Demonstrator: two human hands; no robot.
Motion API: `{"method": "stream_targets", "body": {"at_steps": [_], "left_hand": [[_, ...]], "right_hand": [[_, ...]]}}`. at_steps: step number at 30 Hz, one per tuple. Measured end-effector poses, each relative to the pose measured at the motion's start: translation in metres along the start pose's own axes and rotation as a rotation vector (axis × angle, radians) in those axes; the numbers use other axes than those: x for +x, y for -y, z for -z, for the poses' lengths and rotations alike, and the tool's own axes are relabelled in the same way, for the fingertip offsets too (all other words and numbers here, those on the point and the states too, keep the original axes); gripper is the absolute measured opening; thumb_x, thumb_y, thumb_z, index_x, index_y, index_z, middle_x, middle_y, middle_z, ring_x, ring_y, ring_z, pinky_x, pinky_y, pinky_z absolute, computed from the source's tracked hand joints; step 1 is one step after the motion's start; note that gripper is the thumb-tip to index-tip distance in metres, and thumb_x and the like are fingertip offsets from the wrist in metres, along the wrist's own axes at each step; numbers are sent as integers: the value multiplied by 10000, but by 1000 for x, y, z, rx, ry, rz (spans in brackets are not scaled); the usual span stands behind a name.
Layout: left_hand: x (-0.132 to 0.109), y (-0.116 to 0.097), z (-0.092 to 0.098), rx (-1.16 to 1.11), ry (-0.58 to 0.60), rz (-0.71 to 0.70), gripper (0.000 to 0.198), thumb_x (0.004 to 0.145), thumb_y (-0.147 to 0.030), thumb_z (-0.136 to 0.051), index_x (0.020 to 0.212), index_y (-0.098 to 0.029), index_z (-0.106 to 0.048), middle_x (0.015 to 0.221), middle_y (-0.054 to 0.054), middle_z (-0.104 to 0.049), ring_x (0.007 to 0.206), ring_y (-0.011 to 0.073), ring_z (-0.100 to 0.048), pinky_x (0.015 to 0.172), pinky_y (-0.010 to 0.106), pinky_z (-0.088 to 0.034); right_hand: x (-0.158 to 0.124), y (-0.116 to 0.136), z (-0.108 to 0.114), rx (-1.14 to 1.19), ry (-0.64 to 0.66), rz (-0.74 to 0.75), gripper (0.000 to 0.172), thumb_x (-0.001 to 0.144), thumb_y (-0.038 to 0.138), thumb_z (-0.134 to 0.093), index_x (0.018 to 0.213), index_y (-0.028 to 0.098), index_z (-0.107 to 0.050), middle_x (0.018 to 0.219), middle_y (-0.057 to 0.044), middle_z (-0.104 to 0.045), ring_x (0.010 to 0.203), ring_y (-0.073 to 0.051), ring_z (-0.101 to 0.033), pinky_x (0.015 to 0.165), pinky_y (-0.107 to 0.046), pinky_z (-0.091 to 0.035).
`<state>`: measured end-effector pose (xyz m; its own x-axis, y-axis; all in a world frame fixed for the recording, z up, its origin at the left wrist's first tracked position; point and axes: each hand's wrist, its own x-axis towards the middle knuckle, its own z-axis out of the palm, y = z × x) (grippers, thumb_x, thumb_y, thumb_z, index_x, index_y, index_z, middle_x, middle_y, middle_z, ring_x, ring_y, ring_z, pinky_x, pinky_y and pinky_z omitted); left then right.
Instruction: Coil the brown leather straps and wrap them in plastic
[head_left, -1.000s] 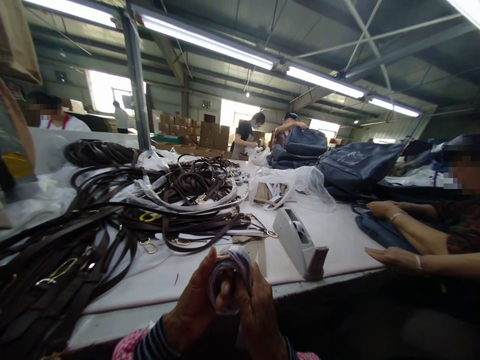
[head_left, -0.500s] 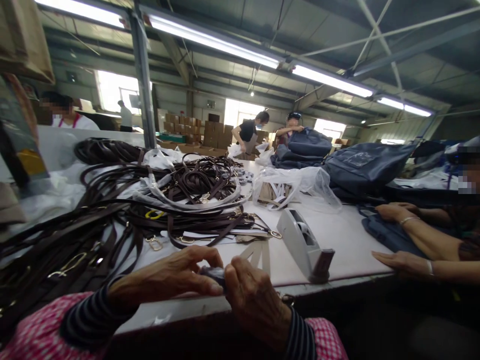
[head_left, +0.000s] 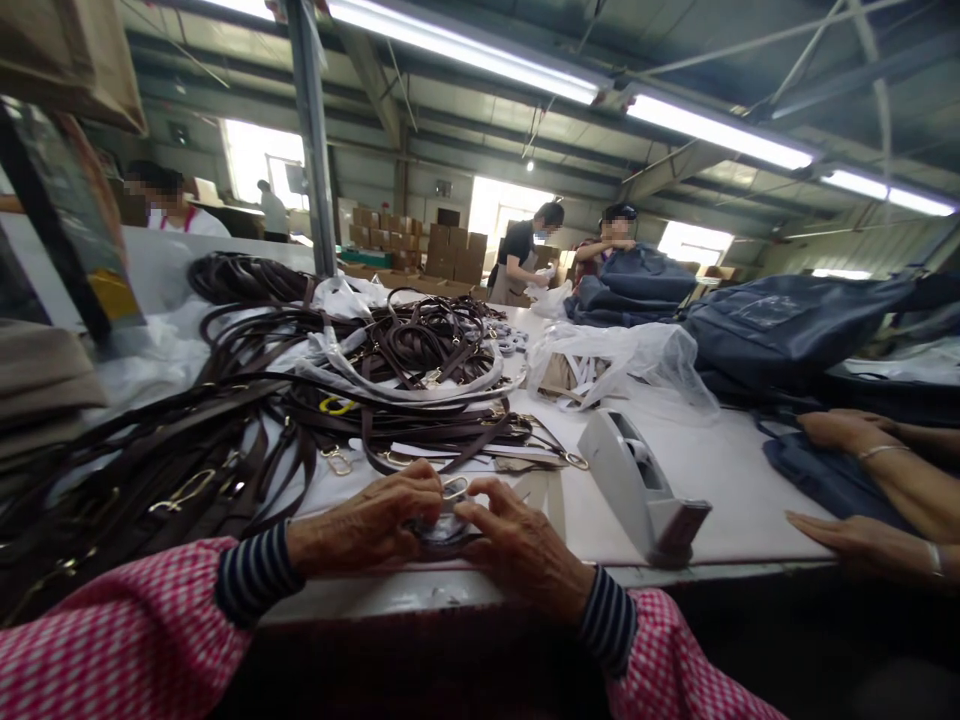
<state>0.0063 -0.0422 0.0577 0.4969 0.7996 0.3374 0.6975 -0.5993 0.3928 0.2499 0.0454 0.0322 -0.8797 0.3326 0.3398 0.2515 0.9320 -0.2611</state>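
A: What is held at the near edge of the white table (head_left: 739,470)?

B: A small greyish folded strap piece (head_left: 442,528) is pinched there, near the middle, and pressed down on the tabletop. A pale metal ring (head_left: 453,489) is seen at its far end.

A: How are the fingers set?

B: The left hand (head_left: 364,522) is curled closed over the piece's left side, with thumb and fingertips gripped on it. The right hand (head_left: 521,545) is closed on its right side, fingertips bent down onto it. The two hands are brought almost together over it.

A: What is found around them?

B: A big heap of dark brown leather straps with brass clasps (head_left: 300,400) is spread over the left half, from near to far. A grey plastic tape dispenser (head_left: 637,485) is stood just right of the right hand. Farther off a clear plastic bag (head_left: 622,355) is laid, and navy fabric bags (head_left: 787,320) are stacked at the far right.

A: Are other hands seen?

B: Yes — a co-worker's near hand (head_left: 855,540) is laid flat at the right edge, and the far hand (head_left: 840,430) is rested on navy cloth.
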Motion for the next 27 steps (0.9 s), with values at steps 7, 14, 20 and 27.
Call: {"method": "stream_targets", "body": {"at_steps": [7, 14, 20, 27], "left_hand": [[10, 17, 23, -20, 198, -26, 158, 839, -45, -636, 889, -194, -643, 1090, 64, -659, 1064, 235, -580, 924, 328, -447], [12, -14, -12, 349, 41, 175, 183, 933, -300, -723, 1087, -213, -678, 1119, 88, -686, 1061, 297, -501, 933, 436, -384], [10, -7, -31, 173, -75, 144, 108, 1001, -299, -622, 987, -203, -668, 957, 46, -665, 946, 245, -479, 828, 361, -392], [8, 3, -28, 110, -62, 94, 159, 1024, -298, -575, 910, -206, -638, 943, 43, -650, 950, 240, -474, 814, 357, -389]], "right_hand": [[17, -3, 1, -235, 47, 47, 146, 971, 275, -704, 1094, 206, -662, 1043, -51, -660, 1013, -223, -586, 816, -318, -548], [26, 1, -16, -159, 5, 56, 115, 997, 219, -657, 1105, 182, -643, 1099, -66, -677, 1066, -233, -587, 830, -325, -526], [24, -7, 18, 70, 99, 2, 342, 881, 75, -740, 1188, 198, -653, 1032, -10, -650, 900, -164, -628, 796, -264, -498], [22, -10, 24, 99, 136, -25, 496, 827, 404, -863, 1255, 238, -676, 1041, -25, -678, 856, -183, -638, 725, -265, -455]]}}
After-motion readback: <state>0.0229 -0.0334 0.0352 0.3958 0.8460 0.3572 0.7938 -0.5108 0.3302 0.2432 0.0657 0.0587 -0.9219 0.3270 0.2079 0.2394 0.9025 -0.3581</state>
